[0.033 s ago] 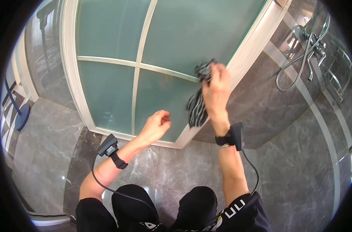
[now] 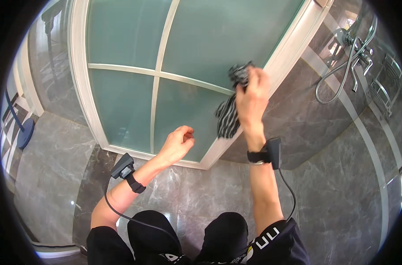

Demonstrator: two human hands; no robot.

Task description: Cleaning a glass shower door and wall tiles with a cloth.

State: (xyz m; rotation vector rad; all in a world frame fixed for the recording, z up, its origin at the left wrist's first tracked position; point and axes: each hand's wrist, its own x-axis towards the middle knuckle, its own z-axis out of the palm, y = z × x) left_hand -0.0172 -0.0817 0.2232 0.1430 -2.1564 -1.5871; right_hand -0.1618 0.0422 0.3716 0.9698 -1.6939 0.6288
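My right hand is closed around a crumpled black-and-white striped cloth. One bunched part of the cloth sticks out above the fingers, and a loose end hangs below, left of the wrist. The cloth lies against the door's lower right area, by the white side frame. Greenish frosted panes fill the door, split by white crossbars. In front of the lower right pane, my left hand hovers with loosely curled fingers, a gap between thumb and fingers, nothing held.
A chrome shower mixer with a looped hose is on the right wall, beside a wire rack. Grey marbled tiles cover the floor. A dark round base with a pole stands at the far left.
My right hand has shifted slightly up and to the right with the striped cloth, along the door's side frame. My left hand stays in place.
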